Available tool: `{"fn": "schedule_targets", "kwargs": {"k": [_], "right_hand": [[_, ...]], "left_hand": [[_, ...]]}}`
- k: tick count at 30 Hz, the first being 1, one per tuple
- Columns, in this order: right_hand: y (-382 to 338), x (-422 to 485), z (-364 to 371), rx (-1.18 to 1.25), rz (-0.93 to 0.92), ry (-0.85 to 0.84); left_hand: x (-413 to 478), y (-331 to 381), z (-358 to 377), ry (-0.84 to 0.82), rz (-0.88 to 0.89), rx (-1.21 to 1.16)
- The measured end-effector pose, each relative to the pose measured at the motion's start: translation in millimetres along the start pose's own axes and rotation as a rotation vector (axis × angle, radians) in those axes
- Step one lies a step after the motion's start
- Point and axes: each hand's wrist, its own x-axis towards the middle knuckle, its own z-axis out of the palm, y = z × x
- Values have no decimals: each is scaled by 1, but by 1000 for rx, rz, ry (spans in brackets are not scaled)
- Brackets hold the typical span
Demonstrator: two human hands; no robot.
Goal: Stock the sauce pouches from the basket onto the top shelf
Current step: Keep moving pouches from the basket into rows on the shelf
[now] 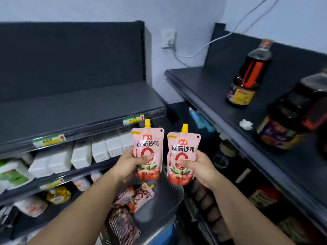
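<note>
Two pink sauce pouches held upright, side by side, just apart, above the basket. Left pouch (147, 149): flat, glossy film, rounded shoulders, yellow screw spout at top, punched hole in the upper right corner, tomato print at the base; clasped at mid-height by left hand (130, 165), thumb across the front. Right pouch (183, 154): same make and shape, same yellow spout; gripped at lower right by right hand (198, 167), thumb pressed on the front panel.

Basket (164, 197): grey plastic, perforated walls, rounded rim, below and between both forearms; several more pouches (134, 197) lying flat and overlapping inside.

Left top shelf (79, 106): dark matte metal, flat, bare across its whole deck, dark back panel behind; front edge carrying a clear price rail with green-and-yellow labels (133, 119). Open room above the deck up to the back panel's top edge.

Shelf beneath: row of white rectangular packs (99, 149), closely ranked.

Right top shelf (212, 89): same dark metal, meeting the left unit at the corner; tall dark sauce bottle (249, 75) with orange handle standing upright, larger dark bottle (292, 117) near the front edge, blurred; small crumpled white scrap (246, 124) between them.

White wall socket (169, 38) with cable, in the corner gap.
</note>
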Motion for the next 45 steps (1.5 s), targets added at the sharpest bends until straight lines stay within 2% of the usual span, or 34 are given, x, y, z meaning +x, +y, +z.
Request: {"fn": "schedule_targets", "kwargs": {"k": [8,19,25,32,36,45], "right_hand": [[-61,-99,-61,12,-169,269],[-81,-279,-131,-13,-381,533],[-78,-404,-164,-18,-432,653],[-60,-559,-191,-85,-420,817],[-45,-638,-204,-121,-387,920],[-9,-753,-236,18,-449,1154]], "left_hand": [[-15,34,111,-292,55,177],[-80,37,263,-651,163,308],[-159,0,350,-827,181,337],[-262,-67,431,-936,184,322],[-316,-104,476,-1034,111,310],[-388,-169,572,-1248,-8,312]]}}
